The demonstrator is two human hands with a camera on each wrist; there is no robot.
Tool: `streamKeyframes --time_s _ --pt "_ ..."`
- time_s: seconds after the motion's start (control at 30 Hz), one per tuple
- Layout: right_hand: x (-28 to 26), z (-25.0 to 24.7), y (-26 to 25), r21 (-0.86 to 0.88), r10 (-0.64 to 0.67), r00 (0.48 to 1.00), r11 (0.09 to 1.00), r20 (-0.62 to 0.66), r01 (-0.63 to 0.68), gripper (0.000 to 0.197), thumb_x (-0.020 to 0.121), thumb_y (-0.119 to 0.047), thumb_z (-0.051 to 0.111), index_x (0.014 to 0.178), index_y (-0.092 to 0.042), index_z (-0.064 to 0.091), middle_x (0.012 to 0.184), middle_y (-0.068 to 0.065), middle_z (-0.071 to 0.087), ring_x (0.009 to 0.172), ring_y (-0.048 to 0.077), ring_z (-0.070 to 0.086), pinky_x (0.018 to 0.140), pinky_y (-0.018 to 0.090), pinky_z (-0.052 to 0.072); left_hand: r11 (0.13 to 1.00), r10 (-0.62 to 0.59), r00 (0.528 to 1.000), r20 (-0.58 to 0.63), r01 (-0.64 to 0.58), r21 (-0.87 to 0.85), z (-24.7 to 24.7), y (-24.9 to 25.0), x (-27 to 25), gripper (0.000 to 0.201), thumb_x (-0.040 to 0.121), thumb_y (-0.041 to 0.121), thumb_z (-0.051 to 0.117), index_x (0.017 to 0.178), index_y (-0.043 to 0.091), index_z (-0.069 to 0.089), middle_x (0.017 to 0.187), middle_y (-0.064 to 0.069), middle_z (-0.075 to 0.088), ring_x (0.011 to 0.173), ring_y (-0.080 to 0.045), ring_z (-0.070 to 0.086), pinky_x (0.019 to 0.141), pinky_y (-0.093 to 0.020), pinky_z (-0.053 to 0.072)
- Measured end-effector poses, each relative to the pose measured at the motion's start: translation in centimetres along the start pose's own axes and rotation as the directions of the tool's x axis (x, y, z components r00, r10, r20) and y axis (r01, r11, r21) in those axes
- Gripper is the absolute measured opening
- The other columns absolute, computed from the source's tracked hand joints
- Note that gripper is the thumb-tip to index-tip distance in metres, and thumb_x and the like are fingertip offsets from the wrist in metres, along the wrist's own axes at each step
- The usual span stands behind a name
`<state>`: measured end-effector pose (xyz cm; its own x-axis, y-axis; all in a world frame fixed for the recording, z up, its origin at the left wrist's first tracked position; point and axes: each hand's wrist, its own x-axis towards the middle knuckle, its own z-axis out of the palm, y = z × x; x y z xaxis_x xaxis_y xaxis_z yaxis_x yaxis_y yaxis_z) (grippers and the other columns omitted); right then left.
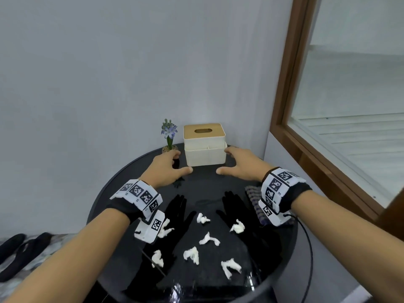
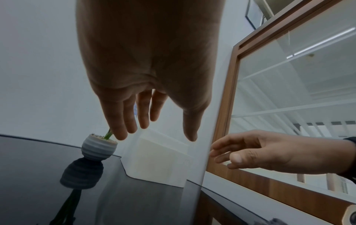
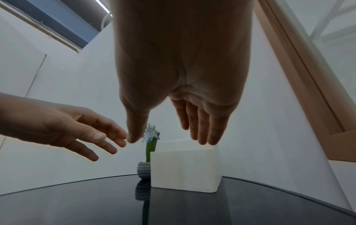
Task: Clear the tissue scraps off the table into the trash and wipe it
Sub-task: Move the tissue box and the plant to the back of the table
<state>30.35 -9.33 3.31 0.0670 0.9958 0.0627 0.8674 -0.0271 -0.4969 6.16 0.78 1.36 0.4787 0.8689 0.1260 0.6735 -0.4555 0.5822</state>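
Several white tissue scraps (image 1: 208,238) lie scattered over the near half of a round glossy black table (image 1: 205,184). A folded checked cloth (image 1: 253,196) lies at the table's right side, partly hidden under my right wrist. My left hand (image 1: 181,161) (image 2: 157,134) hovers open beyond the scraps, at the left of a white tissue box (image 1: 204,147). At the box's right side my right hand (image 1: 223,161) (image 3: 169,140) is open too. Neither hand holds anything. No trash bin is in view.
The tissue box (image 3: 185,169) with its wooden lid stands at the table's far edge by the wall. A small potted flower (image 1: 169,147) (image 2: 99,147) stands just left of it. A wood-framed window (image 1: 290,106) runs along the right. Dark slippers (image 1: 15,252) lie on the floor.
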Motion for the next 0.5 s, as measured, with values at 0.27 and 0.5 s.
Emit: streamKeyframes --time_s 0.27,0.5 --pt "-8.2 1.8 -0.4 0.001 0.023 0.999 1.000 -0.029 -0.023 0.073 0.089 -0.053 0.056 0.146 -0.014 0.035 0.148 0.008 0.044 0.134 0.024 0.043 0.109 0.040 0.039 0.999 0.017 1.000 -0.025 -0.016 0.039 -0.9 -0.3 -11.3 0.069 0.084 0.056 0.063 0.141 0.020 0.047 0.140 0.004 0.055 0.126 -0.012 0.052 0.101 -0.027 0.040" --pt "-13.9 4.0 0.6 -0.032 0.030 0.998 0.999 -0.062 -0.032 0.065 0.092 -0.048 0.054 0.144 -0.012 0.039 0.147 0.006 0.046 0.135 0.022 0.043 0.107 0.031 0.033 0.999 0.033 0.994 -0.100 -0.035 -0.022 0.7 -1.0 -20.4 0.069 0.083 0.058 0.063 0.140 0.021 0.049 0.137 0.007 0.056 0.124 -0.008 0.052 0.101 -0.035 0.048"
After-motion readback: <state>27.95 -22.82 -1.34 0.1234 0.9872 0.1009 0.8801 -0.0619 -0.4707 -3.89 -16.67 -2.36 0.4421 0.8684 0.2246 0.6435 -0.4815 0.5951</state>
